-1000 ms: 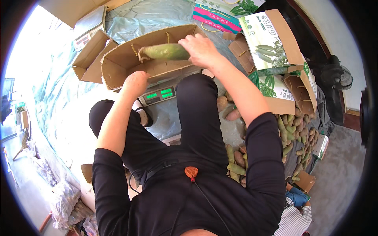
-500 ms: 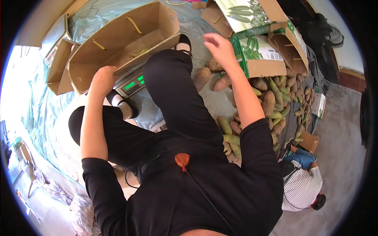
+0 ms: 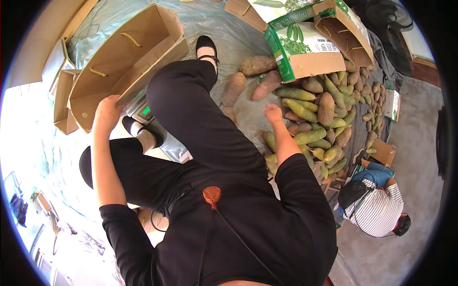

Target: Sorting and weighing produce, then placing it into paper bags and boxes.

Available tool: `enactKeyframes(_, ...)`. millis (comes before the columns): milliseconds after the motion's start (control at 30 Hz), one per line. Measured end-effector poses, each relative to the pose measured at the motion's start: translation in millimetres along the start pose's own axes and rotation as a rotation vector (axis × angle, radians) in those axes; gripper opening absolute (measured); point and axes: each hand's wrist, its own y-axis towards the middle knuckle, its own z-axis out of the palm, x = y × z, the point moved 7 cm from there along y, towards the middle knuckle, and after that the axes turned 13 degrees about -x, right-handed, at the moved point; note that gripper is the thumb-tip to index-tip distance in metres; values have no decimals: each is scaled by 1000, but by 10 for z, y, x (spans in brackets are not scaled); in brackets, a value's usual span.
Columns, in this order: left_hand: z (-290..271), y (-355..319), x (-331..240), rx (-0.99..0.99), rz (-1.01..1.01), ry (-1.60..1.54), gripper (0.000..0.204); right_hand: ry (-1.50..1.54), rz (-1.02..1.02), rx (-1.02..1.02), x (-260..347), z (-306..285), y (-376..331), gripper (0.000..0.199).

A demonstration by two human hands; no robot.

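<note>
My left hand (image 3: 108, 110) is closed on the near rim of a long, open cardboard box (image 3: 112, 57) with yellow rope handles. A scale with a lit green display (image 3: 146, 110) shows partly beneath the box; the rest of it is hidden by the box and my leg. To the right, my right hand (image 3: 273, 113) is curled into a fist just above the left edge of a vegetable pile, with nothing visible in it. Long green radish-like vegetables (image 3: 299, 110) and brown tubers (image 3: 326, 109) make up the pile. A few reddish-brown tubers (image 3: 267, 85) lie apart from it.
Printed green-and-white cartons (image 3: 310, 52) stand behind the pile. Another small cardboard box (image 3: 62, 102) sits left of the long one. Plastic sheeting (image 3: 219, 19) covers the floor. A person in a striped shirt (image 3: 377, 209) crouches at the right; a black fan (image 3: 389, 16) stands at the far right.
My right hand has come down from beside the printed carton to the pile, its fingers now curled. In view, the long box has shifted left and turned more steeply, my left hand still on its rim.
</note>
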Motion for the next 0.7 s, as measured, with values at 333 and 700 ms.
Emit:
enactKeyframes(333, 47, 41, -41, 20, -66, 35, 21, 168, 205, -163, 54, 208, 391, 70)
enactKeyframes(700, 77, 33, 56, 36, -72, 79, 21, 270, 290, -261, 315, 395, 695, 92)
